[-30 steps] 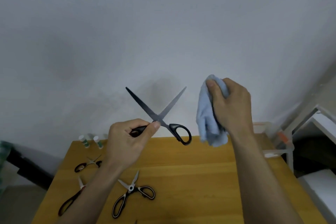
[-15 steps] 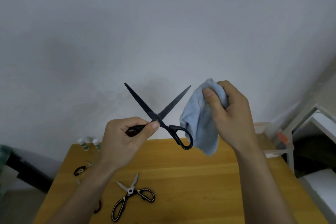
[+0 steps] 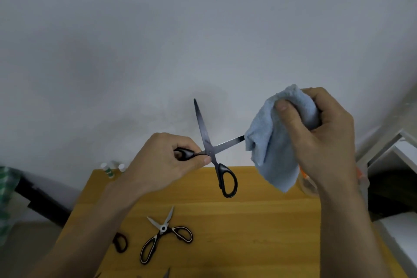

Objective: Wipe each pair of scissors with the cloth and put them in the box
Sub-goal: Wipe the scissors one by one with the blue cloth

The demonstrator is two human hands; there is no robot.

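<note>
Altogether three pairs of scissors can be counted with any certainty: the black scissors (image 3: 209, 151) held up in the air, the black-and-white kitchen shears (image 3: 164, 233) lying open on the wooden table (image 3: 259, 221), and a dark-handled pair (image 3: 120, 241) of which only one loop shows past the left forearm. A few dark tips poke up at the bottom edge of the view, too cut off to identify. One blue cloth (image 3: 275, 142) is in play, and two small white-capped bottles (image 3: 108, 169) stand at the table's far left corner against the pale wall (image 3: 203, 40). The left hand (image 3: 162, 165) grips one black handle loop of the raised scissors, fingers curled round it and thumb pressed near the pivot. Those scissors are spread wide in an X, one long dark blade pointing up, the other running right until its tip disappears behind the cloth; the free handle loop hangs down over the table's far edge. The right hand (image 3: 322, 133) clutches the bunched cloth, thumb pressed on its front, and the cloth drapes down, touching or covering the blade's end. Behind the cloth and right wrist sits a clear plastic container (image 3: 309, 185) with something orange in it, mostly hidden. White shelving (image 3: 397, 158) stands at the right, beside the table.
</note>
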